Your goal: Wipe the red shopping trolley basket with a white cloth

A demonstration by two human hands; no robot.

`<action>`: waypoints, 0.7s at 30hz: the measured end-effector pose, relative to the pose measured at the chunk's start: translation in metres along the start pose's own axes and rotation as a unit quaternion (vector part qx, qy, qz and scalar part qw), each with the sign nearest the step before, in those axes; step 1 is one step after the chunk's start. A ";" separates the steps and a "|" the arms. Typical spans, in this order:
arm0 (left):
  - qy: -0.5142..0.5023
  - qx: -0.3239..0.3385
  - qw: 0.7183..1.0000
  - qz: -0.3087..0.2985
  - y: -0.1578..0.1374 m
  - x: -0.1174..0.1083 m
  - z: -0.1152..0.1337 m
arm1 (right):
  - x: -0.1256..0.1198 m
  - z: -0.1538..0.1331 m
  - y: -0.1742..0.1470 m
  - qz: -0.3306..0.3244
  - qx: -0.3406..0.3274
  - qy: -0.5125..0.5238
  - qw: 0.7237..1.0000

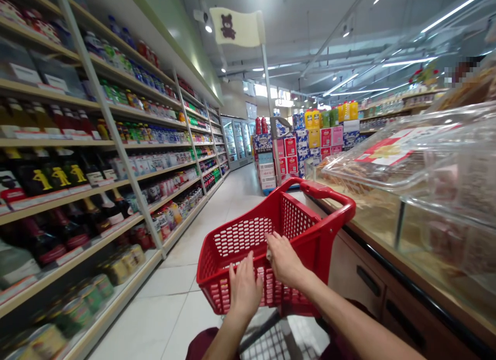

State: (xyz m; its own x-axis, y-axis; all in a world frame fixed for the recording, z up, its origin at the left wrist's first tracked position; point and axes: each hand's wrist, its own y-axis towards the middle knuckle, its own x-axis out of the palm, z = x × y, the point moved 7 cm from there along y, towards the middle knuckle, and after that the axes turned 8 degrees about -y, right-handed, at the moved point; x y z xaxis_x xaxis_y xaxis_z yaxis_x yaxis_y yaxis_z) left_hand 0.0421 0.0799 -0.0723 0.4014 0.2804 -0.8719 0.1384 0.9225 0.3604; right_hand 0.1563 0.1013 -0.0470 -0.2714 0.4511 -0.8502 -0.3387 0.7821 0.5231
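A red plastic shopping cart (248, 236) with perforated basket walls stands in front of me, its handle (329, 192) turned to the far right. My left hand (246, 287) lies at the near rim of the basket, fingers stretched and a little apart. Farther right along the same rim is my right hand (285, 261), its fingers bent over the edge and closed on it; the fingertips are partly hidden. The part of the basket floor I can see shows no goods.
Shelves (155, 215) of bottles and cans line the left. At right, a bakery counter (399, 220) holds clear plastic covers (387, 153) close to the cart. Stacked drink cartons (287, 153) stand ahead, beside a tiled aisle (232, 194) leading to glass-door fridges (234, 138).
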 end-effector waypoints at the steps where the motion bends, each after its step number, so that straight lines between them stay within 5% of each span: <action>1: -0.030 0.004 0.999 0.022 0.006 -0.005 0.004 | 0.001 -0.003 0.002 -0.020 -0.003 0.025 0.999; 5: -0.162 0.110 0.978 0.068 0.032 -0.002 0.041 | -0.007 0.008 0.005 -0.066 -0.036 0.059 0.995; 10: -0.195 0.165 0.963 0.082 0.051 0.027 0.070 | -0.024 0.049 -0.002 -0.062 0.017 -0.063 0.996; 13: -0.148 0.170 0.968 0.106 0.047 0.025 0.050 | -0.029 0.051 -0.007 -0.045 -0.009 -0.089 0.995; 18: -0.065 0.115 0.977 0.167 0.013 0.006 -0.026 | -0.029 0.044 -0.011 0.040 -0.005 -0.086 0.995; 21: -0.060 0.072 0.978 0.185 0.003 0.002 -0.029 | -0.028 0.041 -0.012 0.083 0.013 -0.090 0.992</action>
State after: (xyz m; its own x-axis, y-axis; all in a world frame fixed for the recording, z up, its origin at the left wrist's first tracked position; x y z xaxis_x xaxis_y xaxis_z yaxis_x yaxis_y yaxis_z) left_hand 0.0167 0.0908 -0.0831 0.5509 0.5474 -0.6300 0.0849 0.7142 0.6948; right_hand 0.2046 0.0970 -0.0314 -0.1544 0.6423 -0.7508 -0.2783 0.7008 0.6568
